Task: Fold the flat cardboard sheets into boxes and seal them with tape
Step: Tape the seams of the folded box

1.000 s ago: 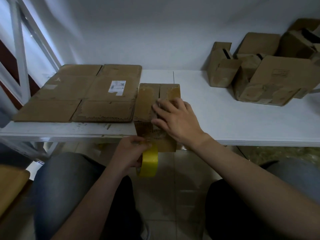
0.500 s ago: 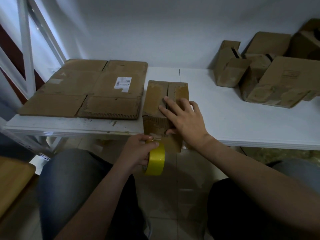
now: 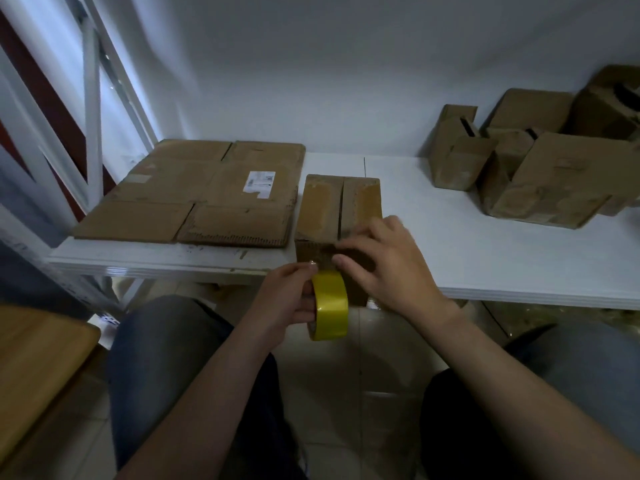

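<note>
At the near edge of the desk (image 3: 467,244), straight ahead of you, sits the box (image 3: 322,209) you are sealing. Its long axis runs away from you toward the wall, and the seam between its two top flaps follows that same line. Its near end points at you and hangs out past the desk's edge.

Your right hand (image 3: 391,271) lies flat over that near end, with its fingers (image 3: 360,242) spread and nearly straight across the top flaps and the front corner. They press down and grip nothing.

Your left hand (image 3: 284,301) is just below the box's front face. Its fingers (image 3: 304,308) and thumb are curled round the yellow tape roll (image 3: 330,308). The roll stands on edge, its band facing you and its hole pointing left to right. Its top is close against the box's front face, and the thumb tip is at the cardboard there. You cannot tell whether a strip is already stuck down.

To the left of the box, nearly touching it, the flat cardboard sheets (image 3: 194,199) lie stacked, the top one bearing a white label (image 3: 259,180). Well apart on the right, against the wall, is a heap of folded boxes (image 3: 547,174). A wooden seat (image 3: 34,368) shows beside your left knee.
</note>
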A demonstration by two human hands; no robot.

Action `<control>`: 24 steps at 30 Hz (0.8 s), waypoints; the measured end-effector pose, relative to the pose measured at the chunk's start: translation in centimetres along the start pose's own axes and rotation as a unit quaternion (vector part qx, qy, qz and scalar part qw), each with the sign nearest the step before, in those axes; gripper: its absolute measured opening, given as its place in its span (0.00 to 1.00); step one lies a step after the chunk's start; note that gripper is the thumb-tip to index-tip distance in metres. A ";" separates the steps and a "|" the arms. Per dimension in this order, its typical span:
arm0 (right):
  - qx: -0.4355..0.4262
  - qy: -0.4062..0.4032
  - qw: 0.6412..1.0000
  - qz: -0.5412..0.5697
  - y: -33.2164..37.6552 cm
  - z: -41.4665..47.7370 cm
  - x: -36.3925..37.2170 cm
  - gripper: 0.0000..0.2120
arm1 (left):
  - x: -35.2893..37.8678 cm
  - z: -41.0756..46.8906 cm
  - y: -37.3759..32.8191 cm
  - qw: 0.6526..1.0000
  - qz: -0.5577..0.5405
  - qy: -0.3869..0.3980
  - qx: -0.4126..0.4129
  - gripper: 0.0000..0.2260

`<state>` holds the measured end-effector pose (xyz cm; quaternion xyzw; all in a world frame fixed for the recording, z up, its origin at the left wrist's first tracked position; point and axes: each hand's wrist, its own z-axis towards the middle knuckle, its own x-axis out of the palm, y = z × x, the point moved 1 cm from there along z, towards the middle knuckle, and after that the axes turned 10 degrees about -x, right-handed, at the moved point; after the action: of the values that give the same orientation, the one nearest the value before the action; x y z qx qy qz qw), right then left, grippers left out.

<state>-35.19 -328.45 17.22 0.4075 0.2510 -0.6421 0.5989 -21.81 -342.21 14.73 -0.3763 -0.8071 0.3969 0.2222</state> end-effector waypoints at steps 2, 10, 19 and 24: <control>0.058 0.060 0.995 0.058 1.4 -0.7 -0.1 0.25 | 0.4 -0.7 -0.4 1.000 -0.022 -0.001 0.005 0.11; 0.155 0.076 0.972 0.162 3.0 -1.5 -0.5 0.28 | 1.4 -3.7 -2.0 0.996 -0.020 -0.033 0.078 0.07; 0.020 0.079 0.989 0.121 3.0 -0.9 -4.5 0.23 | 0.4 -5.2 -4.3 0.949 0.204 -0.135 0.197 0.04; -0.008 0.048 0.978 0.202 2.4 -1.0 -5.9 0.19 | 0.0 -5.8 -5.3 0.949 0.201 -0.109 0.218 0.07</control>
<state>-32.89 -324.70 21.97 0.4748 0.1973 -0.4858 0.7068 -20.31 -341.60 22.44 -0.4278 -0.6279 0.6380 0.1250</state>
